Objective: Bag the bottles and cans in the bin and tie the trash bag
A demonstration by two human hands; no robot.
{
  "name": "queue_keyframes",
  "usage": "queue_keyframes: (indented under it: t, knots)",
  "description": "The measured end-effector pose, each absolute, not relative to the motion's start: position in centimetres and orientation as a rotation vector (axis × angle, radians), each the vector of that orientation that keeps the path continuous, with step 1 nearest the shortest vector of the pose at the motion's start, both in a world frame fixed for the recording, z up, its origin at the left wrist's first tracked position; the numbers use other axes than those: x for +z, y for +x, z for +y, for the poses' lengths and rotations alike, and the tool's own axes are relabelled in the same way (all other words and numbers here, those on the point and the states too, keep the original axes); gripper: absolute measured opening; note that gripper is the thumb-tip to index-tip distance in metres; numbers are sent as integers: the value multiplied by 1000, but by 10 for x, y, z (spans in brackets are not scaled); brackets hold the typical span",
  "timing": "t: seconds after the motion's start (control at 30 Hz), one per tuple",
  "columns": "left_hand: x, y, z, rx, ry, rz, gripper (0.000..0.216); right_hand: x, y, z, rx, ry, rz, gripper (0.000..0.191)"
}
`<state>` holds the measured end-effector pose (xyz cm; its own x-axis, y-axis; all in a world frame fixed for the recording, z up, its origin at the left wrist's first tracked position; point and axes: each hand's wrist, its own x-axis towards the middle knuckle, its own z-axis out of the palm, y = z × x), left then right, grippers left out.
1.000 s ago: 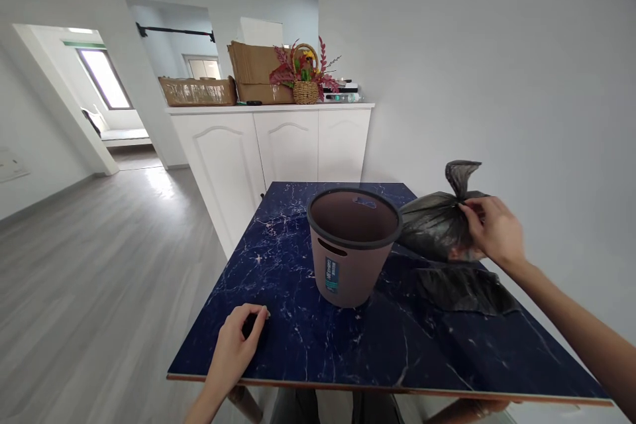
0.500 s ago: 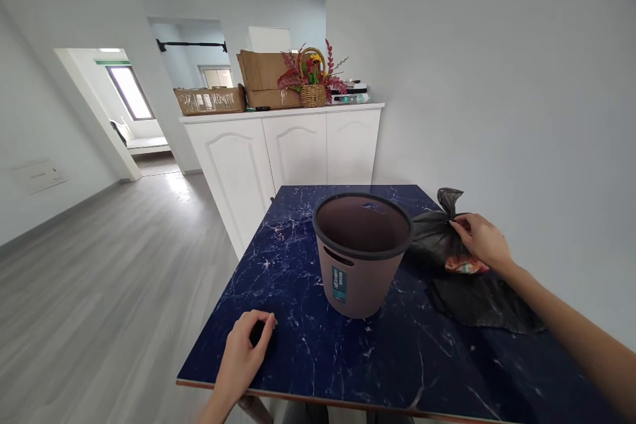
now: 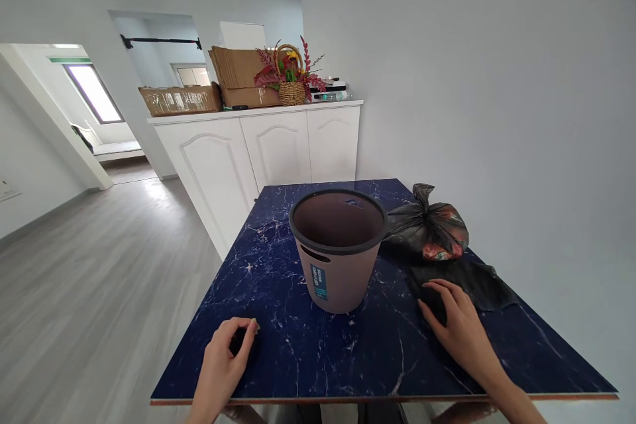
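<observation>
A brown plastic trash bin [image 3: 342, 278] with a dark rim and a teal label stands upright on the blue marbled table [image 3: 278, 358]. Right of it lies a knotted black plastic trash bag [image 3: 412, 232], with something red and pale showing through. A flat black plastic bag [image 3: 477, 281] is spread in front of the knotted one. My right hand [image 3: 460, 328] is open, thumb and fingers apart, at the near edge of the flat bag; whether it touches is unclear. Left of the bin, my left hand [image 3: 223, 351] rests by the table's front edge, fingers curled and fingertips together, nothing visible in them.
Behind the table stands a white cabinet [image 3: 209, 159] bearing cardboard boxes [image 3: 181, 100], a wicker flower basket [image 3: 292, 93] and a clear bottle [image 3: 332, 97]. A grey wall [image 3: 472, 99] runs along the right. Wood-look floor [image 3: 119, 265] extends to the left.
My right hand has let go of the knotted bag's neck and moved nearer to me, opening beside the flat bag. The view has shifted right; the left hand keeps its curled pose.
</observation>
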<state>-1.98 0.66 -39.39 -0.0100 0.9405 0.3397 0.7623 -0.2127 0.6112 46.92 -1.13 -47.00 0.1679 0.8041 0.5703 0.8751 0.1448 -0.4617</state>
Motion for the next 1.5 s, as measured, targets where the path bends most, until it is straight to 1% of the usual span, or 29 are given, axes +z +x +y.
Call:
queue_keyframes:
  t: [0.1, 0.17, 0.37, 0.6, 0.93, 1.0, 1.07, 1.17, 1.27, 1.37, 1.43, 1.5]
  knots:
    - [-393, -19, 6, 1047, 2024, 1813, 52, -479, 465, -11, -37, -1668, -1594, 51]
    - [-392, -18, 5, 1033, 2023, 1826, 52, -479, 467, -10, -13, -1667, -1583, 52]
    - [-394, -17, 7, 1052, 2032, 1867, 53, -475, 471, -13, 81, -1682, -1515, 44]
    - [-391, -16, 10, 1029, 2052, 1889, 53, -469, 474, -18, 266, -1680, -1387, 36]
    - [-391, -17, 16, 1035, 2019, 2024, 56, -452, 471, -24, 485, -1586, -1204, 38]
    - [-389, -17, 17, 1040, 2007, 2046, 58, -448, 466, -34, 524, -1557, -1168, 40]
    - [-386, -13, 15, 1034, 1985, 2037, 61, -443, 458, -49, 640, -1505, -1067, 44]
    - [-379, 7, 3, 969, 1954, 1914, 58, -429, 447, -75, 981, -1366, -801, 48]
    - [-368, 48, -19, 852, 1981, 1637, 46, -407, 437, -94, 1274, -1142, -653, 45]
    - [-350, 97, -40, 700, 2064, 1344, 36, -379, 429, -104, 1401, -955, -588, 37]
    - [-335, 126, -47, 588, 2130, 1204, 28, -363, 427, -109, 1447, -926, -549, 34]
    - [-321, 148, -47, 559, 2171, 1119, 24, -350, 428, -112, 1470, -920, -548, 34]
